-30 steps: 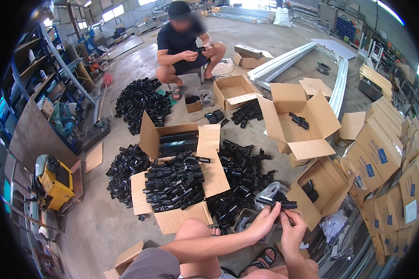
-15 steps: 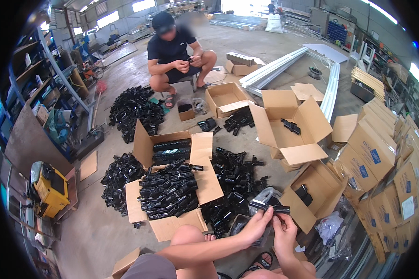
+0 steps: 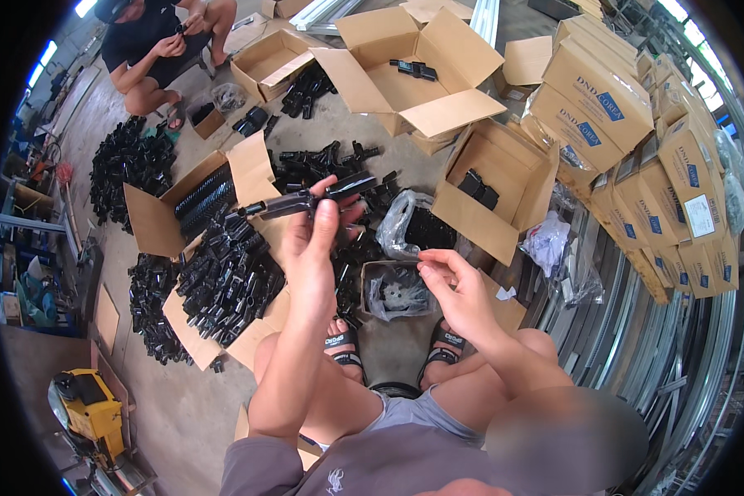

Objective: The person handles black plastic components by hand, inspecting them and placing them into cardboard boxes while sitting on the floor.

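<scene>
My left hand [image 3: 312,248] is raised in the middle of the view, its fingers closed round a glossy black jointed part [image 3: 285,206]. The part lies roughly crosswise, with its right end tilted up. To the right and lower, my right hand [image 3: 461,291] is apart from it, thumb and fingertips pinched together. What they hold, if anything, is too small to make out. These fingertips are at the edge of a small open box [image 3: 378,307] lined with clear plastic, with small dark pieces inside. Behind it sits a plastic bag [image 3: 398,223] beside more dark pieces.
Heaped black parts [image 3: 223,285] cover an open carton at left, with further piles [image 3: 132,169] on the floor. Two open cartons [image 3: 492,219] [image 3: 397,103] hold a few black parts. Stacked cartons [image 3: 591,99] and long metal profiles [image 3: 612,364] line the right. A co-worker [image 3: 153,50] squats at far left.
The view has tilted down and swung right. Both hands were together at the black part; now my left hand holds it alone, and my right hand has moved away to the small box.
</scene>
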The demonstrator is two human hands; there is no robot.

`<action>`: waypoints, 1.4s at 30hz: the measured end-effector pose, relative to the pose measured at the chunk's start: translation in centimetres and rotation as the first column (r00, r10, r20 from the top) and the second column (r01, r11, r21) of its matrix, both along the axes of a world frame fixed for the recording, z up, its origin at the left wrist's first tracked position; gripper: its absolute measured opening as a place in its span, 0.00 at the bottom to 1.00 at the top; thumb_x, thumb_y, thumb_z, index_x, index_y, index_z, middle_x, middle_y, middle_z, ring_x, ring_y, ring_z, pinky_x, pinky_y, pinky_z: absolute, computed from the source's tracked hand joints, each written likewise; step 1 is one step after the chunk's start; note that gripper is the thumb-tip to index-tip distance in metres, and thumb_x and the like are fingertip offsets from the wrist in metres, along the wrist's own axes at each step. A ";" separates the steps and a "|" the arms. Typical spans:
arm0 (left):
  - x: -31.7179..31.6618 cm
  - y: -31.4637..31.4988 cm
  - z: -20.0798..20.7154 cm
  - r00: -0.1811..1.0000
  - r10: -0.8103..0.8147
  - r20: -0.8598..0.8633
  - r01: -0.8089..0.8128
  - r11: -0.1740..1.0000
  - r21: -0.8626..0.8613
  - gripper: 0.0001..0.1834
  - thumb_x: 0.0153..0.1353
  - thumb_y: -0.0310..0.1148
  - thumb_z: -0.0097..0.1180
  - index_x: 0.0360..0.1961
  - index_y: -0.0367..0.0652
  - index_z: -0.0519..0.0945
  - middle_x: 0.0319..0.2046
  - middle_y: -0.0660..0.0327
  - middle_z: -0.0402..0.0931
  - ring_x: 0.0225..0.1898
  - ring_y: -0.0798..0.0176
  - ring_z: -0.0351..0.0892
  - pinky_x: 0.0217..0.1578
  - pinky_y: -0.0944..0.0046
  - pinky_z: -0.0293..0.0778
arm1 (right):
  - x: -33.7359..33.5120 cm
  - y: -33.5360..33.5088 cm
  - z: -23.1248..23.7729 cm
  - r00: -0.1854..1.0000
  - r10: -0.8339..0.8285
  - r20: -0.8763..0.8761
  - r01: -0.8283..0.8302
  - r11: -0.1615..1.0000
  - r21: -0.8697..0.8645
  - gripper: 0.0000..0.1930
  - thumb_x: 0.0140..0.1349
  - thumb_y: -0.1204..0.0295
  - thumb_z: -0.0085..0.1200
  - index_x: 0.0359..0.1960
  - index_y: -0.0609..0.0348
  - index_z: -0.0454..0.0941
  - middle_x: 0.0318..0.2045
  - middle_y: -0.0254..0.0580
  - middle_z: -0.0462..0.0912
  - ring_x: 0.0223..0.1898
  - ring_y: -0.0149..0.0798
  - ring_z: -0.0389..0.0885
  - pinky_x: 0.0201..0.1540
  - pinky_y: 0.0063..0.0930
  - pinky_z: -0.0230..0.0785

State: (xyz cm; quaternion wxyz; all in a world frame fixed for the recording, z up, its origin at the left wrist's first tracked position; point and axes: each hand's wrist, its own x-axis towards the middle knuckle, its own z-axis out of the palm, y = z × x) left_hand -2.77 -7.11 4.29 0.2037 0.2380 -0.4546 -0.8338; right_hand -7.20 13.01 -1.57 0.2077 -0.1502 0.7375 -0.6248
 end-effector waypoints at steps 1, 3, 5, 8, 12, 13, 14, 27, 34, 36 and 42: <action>-0.1 0.1 -0.4 0.998 0.041 -0.052 -0.052 0.975 -0.216 0.23 0.69 0.40 0.56 0.61 0.41 0.73 0.45 0.58 0.81 0.43 0.68 0.81 0.44 0.70 0.74 | 0.0 0.0 -0.5 1.000 -0.012 0.018 0.013 1.000 -0.026 0.14 0.69 0.69 0.55 0.51 0.63 0.77 0.44 0.39 0.84 0.45 0.30 0.81 0.49 0.24 0.70; 0.3 -0.5 -1.0 0.987 0.076 -0.140 -0.132 0.882 -0.452 0.24 0.62 0.26 0.64 0.59 0.38 0.75 0.45 0.60 0.79 0.47 0.70 0.77 0.46 0.69 0.73 | -0.6 -0.2 -0.3 0.999 -0.027 0.027 0.028 0.997 -0.066 0.14 0.69 0.69 0.55 0.52 0.63 0.77 0.44 0.39 0.83 0.44 0.29 0.81 0.47 0.23 0.70; 0.4 -1.1 -1.1 0.981 0.127 -0.147 -0.191 0.768 -0.612 0.23 0.62 0.26 0.65 0.58 0.38 0.76 0.45 0.61 0.79 0.47 0.70 0.77 0.47 0.68 0.72 | -1.7 0.0 0.5 0.992 -0.097 0.075 0.105 0.989 -0.108 0.13 0.70 0.71 0.53 0.52 0.65 0.76 0.44 0.41 0.83 0.46 0.30 0.80 0.50 0.23 0.72; 0.6 -1.2 -0.3 0.987 0.145 -0.066 -0.146 0.660 -0.737 0.22 0.60 0.28 0.66 0.56 0.36 0.78 0.45 0.61 0.79 0.47 0.69 0.76 0.50 0.66 0.72 | -3.6 0.8 1.0 0.986 -0.163 0.038 0.166 0.979 -0.118 0.13 0.70 0.73 0.52 0.52 0.67 0.75 0.44 0.43 0.82 0.46 0.32 0.81 0.53 0.26 0.73; 0.8 -2.5 -0.8 0.998 -0.031 0.045 0.045 0.933 -0.358 0.24 0.63 0.30 0.64 0.59 0.34 0.75 0.45 0.59 0.80 0.44 0.68 0.79 0.48 0.68 0.76 | -5.8 1.7 1.4 0.965 -0.263 -0.012 0.263 0.964 -0.041 0.12 0.70 0.72 0.52 0.51 0.66 0.77 0.42 0.40 0.82 0.44 0.31 0.80 0.50 0.26 0.73; 0.8 -2.6 -0.8 0.999 -0.019 0.030 0.028 0.948 -0.318 0.25 0.63 0.31 0.64 0.59 0.33 0.74 0.45 0.59 0.80 0.44 0.67 0.80 0.49 0.67 0.76 | -6.5 2.0 1.3 0.953 -0.300 -0.039 0.298 0.953 -0.049 0.12 0.70 0.71 0.52 0.51 0.65 0.77 0.40 0.39 0.83 0.42 0.30 0.80 0.49 0.25 0.73; 0.8 -2.6 -0.9 1.000 -0.009 0.017 0.014 0.962 -0.274 0.25 0.64 0.32 0.64 0.60 0.33 0.73 0.44 0.59 0.81 0.45 0.67 0.81 0.49 0.67 0.77 | -7.2 2.4 1.2 0.951 -0.304 -0.045 0.303 0.952 -0.041 0.12 0.70 0.71 0.52 0.51 0.65 0.77 0.40 0.39 0.83 0.42 0.30 0.80 0.49 0.25 0.73; 0.8 -5.6 -1.4 0.986 0.168 0.014 -0.157 0.885 0.437 0.24 0.69 0.45 0.54 0.51 0.32 0.74 0.45 0.51 0.80 0.46 0.61 0.82 0.42 0.69 0.83 | -10.5 2.9 -8.2 0.990 -0.105 -0.089 0.123 0.964 0.235 0.13 0.69 0.68 0.55 0.48 0.65 0.79 0.36 0.37 0.82 0.37 0.28 0.80 0.42 0.24 0.73; 1.1 -6.1 -1.8 0.981 0.189 -0.029 -0.152 0.860 0.486 0.24 0.69 0.46 0.55 0.52 0.32 0.73 0.46 0.51 0.80 0.47 0.60 0.82 0.47 0.66 0.81 | -5.5 -1.1 -9.6 0.972 0.217 -0.093 -0.133 0.827 0.546 0.17 0.63 0.63 0.57 0.48 0.61 0.79 0.39 0.50 0.86 0.38 0.43 0.86 0.44 0.35 0.76; 0.8 -5.8 -1.5 0.985 0.158 -0.072 -0.103 0.866 0.490 0.24 0.70 0.44 0.54 0.55 0.34 0.72 0.49 0.51 0.79 0.51 0.59 0.80 0.51 0.64 0.80 | -4.1 -1.6 -9.2 0.953 0.299 -0.039 -0.207 0.743 0.637 0.17 0.63 0.61 0.57 0.47 0.61 0.80 0.39 0.51 0.85 0.41 0.48 0.85 0.46 0.38 0.76; 0.9 -5.4 -1.8 0.969 0.226 -0.101 -0.153 0.865 0.478 0.18 0.70 0.40 0.55 0.53 0.38 0.75 0.50 0.55 0.79 0.54 0.60 0.77 0.57 0.61 0.73 | -4.5 -1.6 -10.3 0.913 0.408 0.006 -0.318 0.703 0.636 0.18 0.63 0.61 0.57 0.47 0.62 0.81 0.38 0.51 0.86 0.44 0.49 0.85 0.48 0.40 0.75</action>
